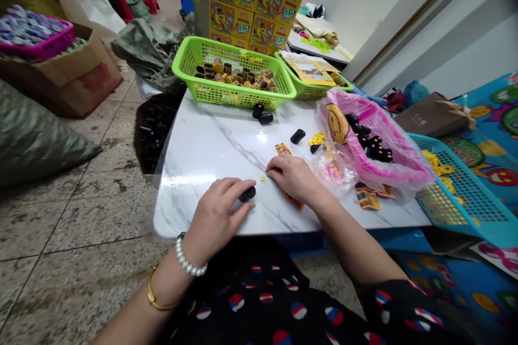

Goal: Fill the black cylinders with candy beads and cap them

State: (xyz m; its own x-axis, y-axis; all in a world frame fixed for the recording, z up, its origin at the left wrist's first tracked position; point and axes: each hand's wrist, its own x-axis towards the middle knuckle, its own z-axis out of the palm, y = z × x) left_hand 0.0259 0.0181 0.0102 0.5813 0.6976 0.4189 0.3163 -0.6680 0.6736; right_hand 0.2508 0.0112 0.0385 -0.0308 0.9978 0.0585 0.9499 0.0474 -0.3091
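Note:
My left hand (216, 207) rests on the white marble-pattern tabletop (202, 172), its fingertips around a small black plastic cylinder (247, 194) lying on its side. My right hand (291, 175) presses on a narrow yellow-orange printed paper strip (293, 199), whose ends show on either side of the hand. A tiny yellow piece (262, 178) lies between my hands. Several more black cylinders (298, 136) lie loose on the table just beyond my right hand. Yellow plastic pieces (317, 139) sit near them. My hands hide part of the tabletop.
A green basket (230, 75) of small cylinders and a pink plastic bag (374, 143) of black pieces stand on the table. A blue basket (457, 188) sits at its right edge. A dark sack (156, 135) of black parts stands left, beside the tiled floor.

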